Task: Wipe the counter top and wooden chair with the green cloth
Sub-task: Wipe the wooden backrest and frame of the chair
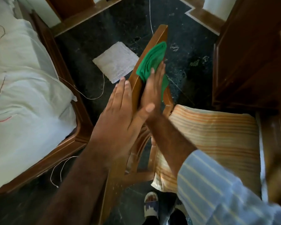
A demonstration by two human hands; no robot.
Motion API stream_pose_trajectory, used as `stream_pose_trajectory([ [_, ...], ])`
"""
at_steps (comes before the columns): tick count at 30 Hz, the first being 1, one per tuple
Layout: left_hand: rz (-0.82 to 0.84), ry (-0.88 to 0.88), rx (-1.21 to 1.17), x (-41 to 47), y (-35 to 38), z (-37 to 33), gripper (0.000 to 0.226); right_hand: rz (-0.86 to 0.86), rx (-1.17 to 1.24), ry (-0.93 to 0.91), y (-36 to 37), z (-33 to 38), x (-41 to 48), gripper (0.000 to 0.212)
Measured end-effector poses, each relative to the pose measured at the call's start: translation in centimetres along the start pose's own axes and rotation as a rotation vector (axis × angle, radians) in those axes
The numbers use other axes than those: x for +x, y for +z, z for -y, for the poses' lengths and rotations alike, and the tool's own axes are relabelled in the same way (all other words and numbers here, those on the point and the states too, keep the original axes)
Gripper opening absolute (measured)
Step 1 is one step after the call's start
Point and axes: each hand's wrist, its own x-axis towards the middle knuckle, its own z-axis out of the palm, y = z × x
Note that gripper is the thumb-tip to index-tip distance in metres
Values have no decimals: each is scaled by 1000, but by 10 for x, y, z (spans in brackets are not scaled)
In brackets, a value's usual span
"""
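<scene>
Green folded cloth (152, 61) lies pressed against the top rail of a brown wooden chair (136, 82), and part of it drops out of sight behind the right hand (152, 93), so its full outline cannot be made out. What shows of the cloth runs lengthwise along the rail, from near the hands up toward the rail's far corner, which points away from the person and slightly to the right. The rail itself slants the same way, its long axis going from lower left to upper right across the dark stone floor (185, 38).

That right hand is flat, fingers straight and together, palm pushing the cloth onto the rail's right face; it does not pinch the cloth. On the other side the left hand (118, 108) is also flat with fingers extended, laid against the rail's left face. The lower chair back is largely covered by both forearms. A striped orange and cream seat cushion (217, 137) sits to the right, its near corner cut off by a blue striped sleeve (217, 192).

A white textured mat (115, 62) lies on the floor beyond the rail. A bed with pale bedding (23, 95) fills the left side, running past the frame edge. One sandalled foot (150, 205) shows at the bottom
</scene>
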Motion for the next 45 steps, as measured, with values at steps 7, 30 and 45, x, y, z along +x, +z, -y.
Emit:
stream_pose_trajectory([
  [7, 13, -12, -133, 14, -1, -2, 90, 59, 14, -17, 1, -18, -40, 63],
  [30, -5, -11, 36, 13, -3, -10, 90, -72, 167, 303, -17, -43, 68, 63],
  [45, 18, -2, 16, 14, -4, -8, 89, -25, 60, 429, -30, -132, 72, 58],
])
